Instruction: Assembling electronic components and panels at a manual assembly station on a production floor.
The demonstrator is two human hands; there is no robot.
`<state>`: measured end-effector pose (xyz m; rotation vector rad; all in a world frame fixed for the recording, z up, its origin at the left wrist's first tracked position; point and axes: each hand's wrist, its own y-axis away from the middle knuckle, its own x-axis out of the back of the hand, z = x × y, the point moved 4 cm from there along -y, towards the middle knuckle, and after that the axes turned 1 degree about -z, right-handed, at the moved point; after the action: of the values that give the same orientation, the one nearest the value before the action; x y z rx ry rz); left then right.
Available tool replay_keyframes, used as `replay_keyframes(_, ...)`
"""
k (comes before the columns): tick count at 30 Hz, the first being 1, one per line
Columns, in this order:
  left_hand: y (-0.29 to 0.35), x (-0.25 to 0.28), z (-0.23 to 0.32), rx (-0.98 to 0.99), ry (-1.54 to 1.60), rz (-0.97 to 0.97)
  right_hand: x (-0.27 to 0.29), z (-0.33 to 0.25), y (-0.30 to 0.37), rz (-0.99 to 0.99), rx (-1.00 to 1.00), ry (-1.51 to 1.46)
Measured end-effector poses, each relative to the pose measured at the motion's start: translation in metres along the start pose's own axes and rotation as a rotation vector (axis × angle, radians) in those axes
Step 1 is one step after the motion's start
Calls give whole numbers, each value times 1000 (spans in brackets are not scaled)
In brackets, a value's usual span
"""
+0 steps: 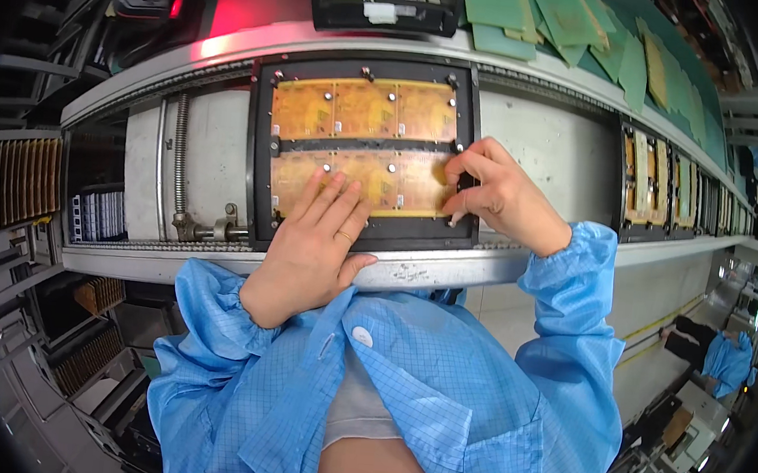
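A black carrier frame [357, 235] lies on a conveyor, holding two amber circuit board panels, one behind the other. Small round knobs sit around the panels. On the near panel [410, 190], my left hand [321, 227] rests flat with its fingers stretched out. My right hand [495, 193] is curled at the right edge of that same panel. Its index finger and thumb reach down at the frame's side, and whatever small part they grip is hidden by the fingers. The far panel [363, 112] lies untouched beyond both hands.
Metal rails [411, 277] bound the conveyor. More loaded carriers [650, 179] stand along it to the right. Beyond the far rail are a black bin [385, 16] of white pieces and green sheets [560, 23]. Slotted racks [15, 173] stand at the left. A person in blue [729, 362] is at the far right.
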<state>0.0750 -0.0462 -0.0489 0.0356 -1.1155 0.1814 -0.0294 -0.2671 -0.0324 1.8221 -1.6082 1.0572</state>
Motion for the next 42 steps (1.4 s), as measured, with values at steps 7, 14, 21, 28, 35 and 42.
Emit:
replay_keyframes(7,-46,78,-32,-165,155,243,-9,36,24,357,-717,-249)
replay_keyframes(14,-265,80,-97,100,-188,236,-34,12,-1,400,-580,-305)
replay_keyframes(21,-352,45,-250,375,-299,97,-44,23,-19,350,-461,-207)
replay_keyframes(28,-359,51,-183,287,-275,-126,-39,27,5,401,-373,-174)
replay_keyframes(35,-323,54,-197,192,-160,-91,-34,25,0,333,-363,-153)
replay_keyframes(42,-326,47,-176,218,-154,-71,-36,28,9,425,-340,-133)
